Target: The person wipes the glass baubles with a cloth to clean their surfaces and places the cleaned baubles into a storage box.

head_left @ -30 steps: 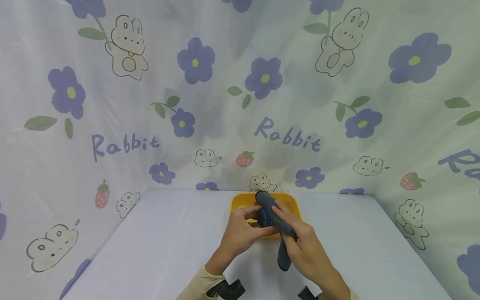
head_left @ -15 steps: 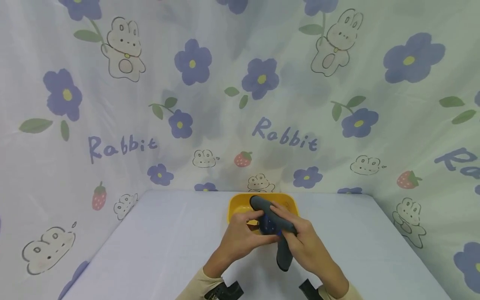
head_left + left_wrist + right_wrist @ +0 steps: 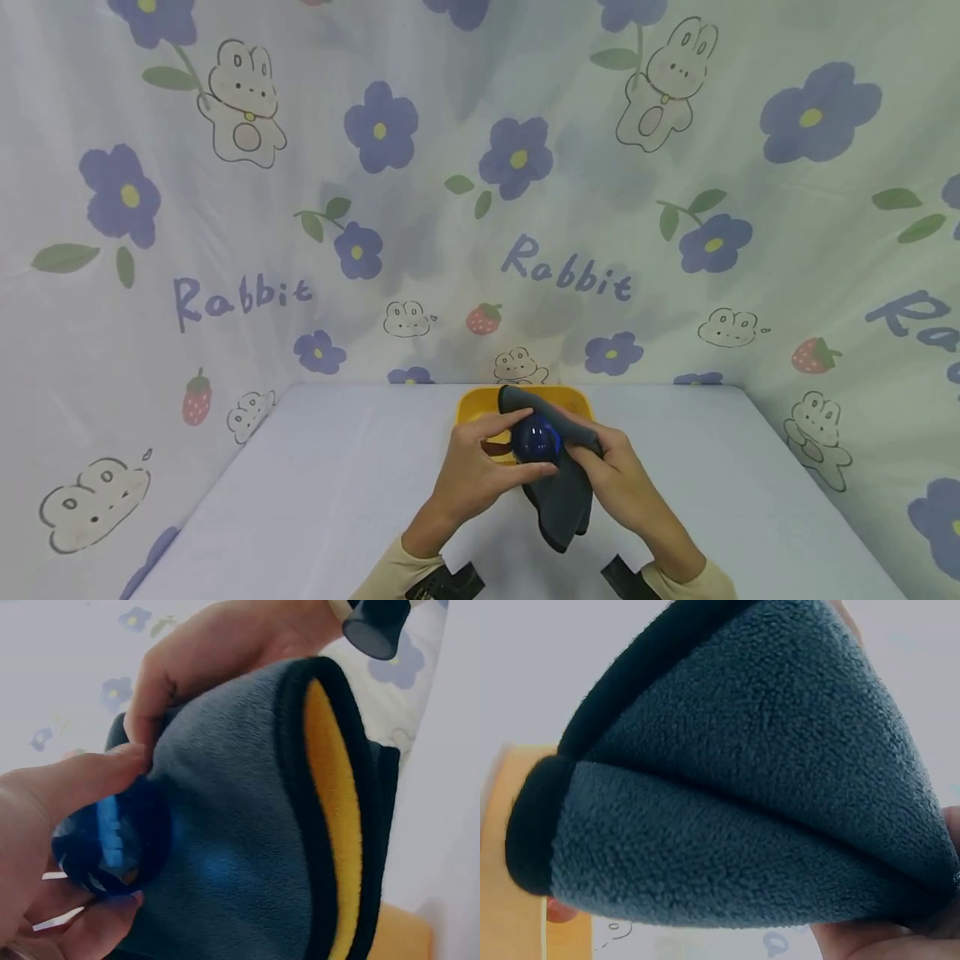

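A glossy dark-blue ball (image 3: 534, 439) sits between the thumb and fingers of my left hand (image 3: 474, 468). Light reflects off its smooth surface in the left wrist view, where the ball (image 3: 112, 836) lies against the cloth. My right hand (image 3: 617, 477) grips a folded grey towel (image 3: 566, 496) with black edging, pressed to the ball's right side. A yellow inner face shows inside the fold of the towel (image 3: 232, 787) in the left wrist view. In the right wrist view the towel (image 3: 735, 742) fills most of the picture and hides the ball.
Just beyond the hands stands a yellow plastic basin (image 3: 471, 407), partly covered by them; something brown (image 3: 496, 448) shows there between the left fingers. A white cloth covers the table (image 3: 360, 475). A curtain with rabbits and flowers (image 3: 442, 208) hangs at the back and sides.
The towel has swung off the front of the ball, so more blue shows. Its lower part now hangs wider below the hands. Both hands stay nearly in place.
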Demonstrator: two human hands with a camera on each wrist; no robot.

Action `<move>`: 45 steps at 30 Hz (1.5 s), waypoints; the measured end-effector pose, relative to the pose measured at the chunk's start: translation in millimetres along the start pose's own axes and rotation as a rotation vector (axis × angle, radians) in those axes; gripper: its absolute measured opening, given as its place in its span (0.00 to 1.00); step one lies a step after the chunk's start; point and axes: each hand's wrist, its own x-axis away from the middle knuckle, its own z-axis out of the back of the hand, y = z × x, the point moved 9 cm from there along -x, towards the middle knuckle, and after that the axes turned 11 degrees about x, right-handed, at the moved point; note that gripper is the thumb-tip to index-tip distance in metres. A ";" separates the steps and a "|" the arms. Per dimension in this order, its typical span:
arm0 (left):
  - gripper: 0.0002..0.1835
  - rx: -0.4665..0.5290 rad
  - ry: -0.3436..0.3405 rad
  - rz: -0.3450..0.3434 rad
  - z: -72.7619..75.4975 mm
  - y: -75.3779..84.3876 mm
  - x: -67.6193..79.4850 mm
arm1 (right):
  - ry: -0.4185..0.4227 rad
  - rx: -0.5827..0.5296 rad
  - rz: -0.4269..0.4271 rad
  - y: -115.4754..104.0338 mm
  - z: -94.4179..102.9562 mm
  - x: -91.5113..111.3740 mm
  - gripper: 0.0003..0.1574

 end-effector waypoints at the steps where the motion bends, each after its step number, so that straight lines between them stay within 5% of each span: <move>1: 0.32 0.009 0.012 -0.001 1.4 -0.3 -0.4 | 0.004 0.000 -0.008 -0.6 0.0 0.0 0.28; 16: 0.32 0.178 0.125 0.125 16.3 -7.9 -5.3 | 0.021 0.031 -0.127 -10.2 -3.3 5.1 0.30; 24: 0.33 0.110 0.126 0.155 19.6 -10.1 -6.1 | 0.054 0.124 -0.126 -19.3 -1.7 10.2 0.29; 33: 0.29 0.087 0.070 0.211 14.5 -18.5 -5.2 | 0.106 0.232 0.007 -35.3 -2.8 15.5 0.32; 45: 0.32 0.069 -0.049 0.201 0.3 -16.2 -1.6 | 0.107 0.359 0.155 -39.7 -10.5 13.4 0.32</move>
